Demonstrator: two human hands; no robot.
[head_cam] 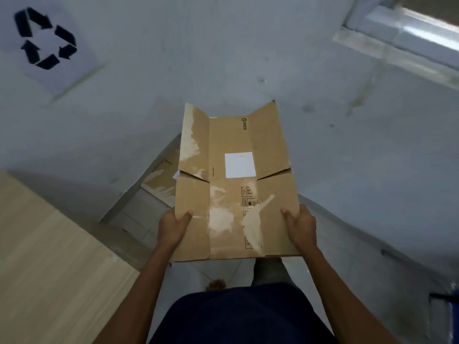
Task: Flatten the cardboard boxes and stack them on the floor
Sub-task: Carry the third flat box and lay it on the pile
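A flattened brown cardboard box (233, 145) with a white label and torn tape marks hangs in the air in front of me, flaps spread outward. My left hand (173, 227) grips its near left edge, thumb on top. My right hand (301, 225) grips the near right edge the same way. Below and to the left, another flattened cardboard box (161, 180) lies on the tiled floor, partly hidden by the held one.
A light wooden table (49, 256) fills the lower left. A white sheet with a black recycling symbol (47, 40) is stuck on the blue-grey wall. A window sill (397, 48) runs at the upper right. My foot (268, 271) stands on the floor tiles.
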